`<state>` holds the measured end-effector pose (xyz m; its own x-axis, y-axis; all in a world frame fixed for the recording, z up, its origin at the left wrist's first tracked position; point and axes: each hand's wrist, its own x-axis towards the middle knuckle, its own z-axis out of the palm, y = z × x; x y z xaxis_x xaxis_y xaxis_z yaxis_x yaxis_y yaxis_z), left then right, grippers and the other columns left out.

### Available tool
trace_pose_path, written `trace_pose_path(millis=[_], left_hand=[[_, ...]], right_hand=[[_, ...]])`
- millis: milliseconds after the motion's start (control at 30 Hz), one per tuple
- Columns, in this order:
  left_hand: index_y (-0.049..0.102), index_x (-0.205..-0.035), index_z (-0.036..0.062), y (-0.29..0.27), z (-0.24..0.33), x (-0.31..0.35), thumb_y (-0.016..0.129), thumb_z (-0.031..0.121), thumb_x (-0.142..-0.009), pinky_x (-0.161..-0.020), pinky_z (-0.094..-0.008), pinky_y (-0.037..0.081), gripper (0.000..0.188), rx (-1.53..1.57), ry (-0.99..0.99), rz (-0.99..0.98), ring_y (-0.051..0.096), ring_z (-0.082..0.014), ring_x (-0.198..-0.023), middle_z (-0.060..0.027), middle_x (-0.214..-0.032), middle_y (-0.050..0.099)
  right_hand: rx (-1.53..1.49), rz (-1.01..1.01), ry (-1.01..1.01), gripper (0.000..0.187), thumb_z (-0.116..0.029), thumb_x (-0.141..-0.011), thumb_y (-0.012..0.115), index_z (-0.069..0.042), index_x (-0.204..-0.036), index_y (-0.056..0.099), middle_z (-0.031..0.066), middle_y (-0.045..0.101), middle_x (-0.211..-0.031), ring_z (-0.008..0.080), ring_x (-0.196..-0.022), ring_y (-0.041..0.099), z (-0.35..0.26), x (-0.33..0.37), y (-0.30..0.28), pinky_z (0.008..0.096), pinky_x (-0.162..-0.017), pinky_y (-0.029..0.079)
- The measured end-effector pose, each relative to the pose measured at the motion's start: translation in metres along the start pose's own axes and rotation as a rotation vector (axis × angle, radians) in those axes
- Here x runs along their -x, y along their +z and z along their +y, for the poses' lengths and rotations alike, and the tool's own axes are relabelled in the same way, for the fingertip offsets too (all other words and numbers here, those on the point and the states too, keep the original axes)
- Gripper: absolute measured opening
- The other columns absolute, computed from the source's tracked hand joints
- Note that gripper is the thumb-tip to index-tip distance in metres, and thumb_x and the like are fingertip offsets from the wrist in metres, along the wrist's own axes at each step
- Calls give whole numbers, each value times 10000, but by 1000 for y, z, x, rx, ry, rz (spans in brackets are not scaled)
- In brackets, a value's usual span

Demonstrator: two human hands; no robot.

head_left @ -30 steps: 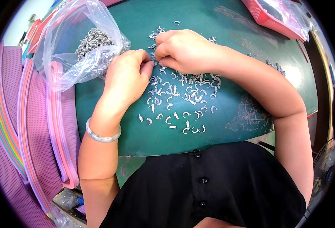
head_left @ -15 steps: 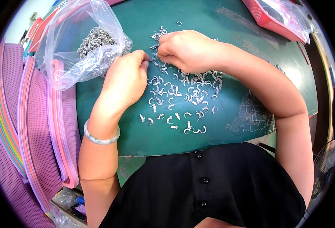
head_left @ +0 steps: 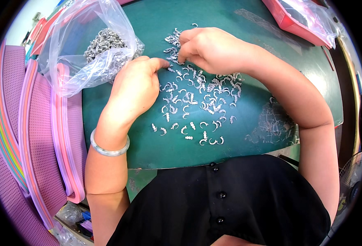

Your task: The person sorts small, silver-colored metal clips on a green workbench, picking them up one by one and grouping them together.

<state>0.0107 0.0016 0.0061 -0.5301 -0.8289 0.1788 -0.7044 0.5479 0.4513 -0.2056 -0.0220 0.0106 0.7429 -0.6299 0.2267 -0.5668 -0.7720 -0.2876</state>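
Observation:
Many small, curved, silvery metal pieces [head_left: 213, 96] lie scattered over the green tabletop [head_left: 156, 151]. My left hand [head_left: 135, 86], with a pale bangle [head_left: 110, 148] on the wrist, rests at the left of the scatter. Its index finger stretches out, the tip at a small piece [head_left: 171, 69]; the other fingers are bent and partly hidden. My right hand [head_left: 215, 49] reaches over the far part of the scatter. Its fingers are bent down among a cluster of pieces [head_left: 172, 37], the tips drawn together; whatever they pinch is too small to make out.
A clear plastic bag [head_left: 76, 61] full of similar metal pieces [head_left: 105, 43] stands beyond my left hand. Pink and purple perforated baskets [head_left: 45, 123] are stacked along the left. A red-pink basket [head_left: 289, 24] with plastic wrap sits at the far right.
My left index finger has straightened and moved right toward the pieces. My right hand has shifted slightly right and away from me, its fingers spreading somewhat and uncovering more pieces below.

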Motion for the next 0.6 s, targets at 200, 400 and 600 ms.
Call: trace_pose_path(millis=[200,400,600], left_hand=[[638,-996,-18,-2,-2,1,457,-42,-786,-703,-348,466,279,62,-2,-18,579,-256,-715,-158,-761,579],[606,-1084,-20,0,3,0,451,-24,-822,-740,-359,466,304,27,-29,56,590,-293,-767,-176,-814,595],[613,-1124,12,2,2,2,437,-33,-820,-756,-392,452,354,-77,-16,-8,568,-337,-792,-182,-811,558]], right_hand=[[19,121,-20,140,-18,-771,569,-40,-874,660,118,569,-851,320,-831,589,1,-4,11,400,-733,483],[-12,-11,62,164,-1,-762,554,-37,-890,650,122,571,-870,322,-843,588,1,-3,-1,396,-744,484],[-18,75,10,168,-14,-762,576,-44,-899,668,119,571,-877,315,-841,590,0,0,7,398,-742,483]])
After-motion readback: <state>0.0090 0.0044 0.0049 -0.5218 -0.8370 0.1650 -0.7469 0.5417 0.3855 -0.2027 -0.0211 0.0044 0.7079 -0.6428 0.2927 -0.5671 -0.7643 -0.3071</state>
